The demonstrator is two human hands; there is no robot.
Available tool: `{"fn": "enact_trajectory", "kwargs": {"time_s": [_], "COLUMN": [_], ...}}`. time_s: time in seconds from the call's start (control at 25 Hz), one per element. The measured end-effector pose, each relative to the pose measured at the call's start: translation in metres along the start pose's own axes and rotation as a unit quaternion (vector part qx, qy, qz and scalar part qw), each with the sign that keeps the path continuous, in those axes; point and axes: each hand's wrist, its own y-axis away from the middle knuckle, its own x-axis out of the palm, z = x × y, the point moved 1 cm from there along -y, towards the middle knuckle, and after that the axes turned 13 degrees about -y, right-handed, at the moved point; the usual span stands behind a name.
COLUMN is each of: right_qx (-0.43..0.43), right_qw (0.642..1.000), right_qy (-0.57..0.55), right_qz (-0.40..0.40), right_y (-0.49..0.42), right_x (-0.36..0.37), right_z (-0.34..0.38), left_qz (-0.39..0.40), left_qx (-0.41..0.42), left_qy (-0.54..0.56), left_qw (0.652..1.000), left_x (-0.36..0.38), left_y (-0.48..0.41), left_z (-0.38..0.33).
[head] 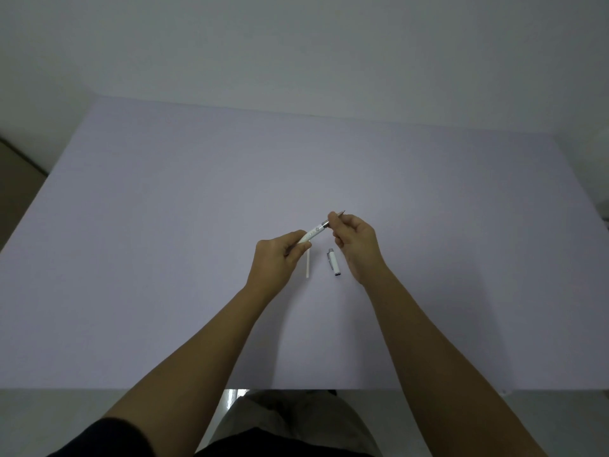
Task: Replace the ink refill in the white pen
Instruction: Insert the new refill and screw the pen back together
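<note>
My left hand (280, 255) grips the lower end of the white pen barrel (313, 234), which slants up to the right above the table. My right hand (356, 242) pinches the pen's front end, where a metal ring shows and a thin tip (342, 212) pokes out past my fingers. Under my hands, a thin white refill tube (308, 263) lies on the table. The white pen cap (334, 262) with a silver clip rests just to its right.
The pale lilac table (197, 225) spreads wide around my hands, with its near edge (131, 389) close to my body. A plain wall rises behind the table's far edge. My lap shows below.
</note>
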Motion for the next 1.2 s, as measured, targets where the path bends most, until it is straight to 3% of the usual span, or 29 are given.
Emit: {"fn": "enact_trajectory", "kwargs": {"time_s": [0.16, 0.28, 0.44, 0.56, 0.72, 0.84, 1.0, 1.12, 1.2], "right_qx": [0.027, 0.009, 0.020, 0.000, 0.009, -0.013, 0.033, 0.002, -0.001], "right_qw": [0.999, 1.000, 0.998, 1.000, 0.999, 1.000, 0.997, 0.999, 1.000], "right_qy": [-0.034, 0.000, -0.055, -0.001, -0.043, -0.010, -0.040, 0.032, 0.024], "right_qz": [0.025, -0.001, 0.027, 0.002, 0.019, -0.007, 0.057, 0.007, -0.004], "right_y": [0.0022, 0.0040, 0.0047, 0.0047, 0.0045, 0.0043, 0.0041, 0.0039, 0.0037], "right_x": [0.0000, 0.0014, -0.0013, -0.0025, -0.0028, -0.0025, -0.0049, -0.0045, -0.0037], "right_z": [-0.0006, 0.0012, 0.0000, 0.0001, 0.0000, 0.0028, 0.0023, 0.0008, 0.0007], "left_qz": [-0.004, 0.000, -0.004, -0.003, -0.002, -0.001, -0.010, -0.010, -0.005], "left_qx": [0.009, 0.012, 0.006, 0.011, 0.013, 0.014, 0.011, 0.011, 0.012], "left_qy": [-0.013, -0.019, -0.014, -0.015, -0.020, -0.019, -0.017, -0.015, -0.013], "left_qw": [1.000, 1.000, 1.000, 1.000, 1.000, 1.000, 1.000, 1.000, 1.000], "left_x": [-0.0011, -0.0006, -0.0028, -0.0028, -0.0028, -0.0029, -0.0045, -0.0041, -0.0035], "left_y": [0.0015, 0.0021, 0.0026, 0.0036, 0.0034, 0.0032, 0.0025, 0.0022, 0.0015], "left_z": [-0.0030, -0.0040, -0.0043, -0.0047, -0.0074, -0.0086, -0.0092, -0.0100, -0.0108]}}
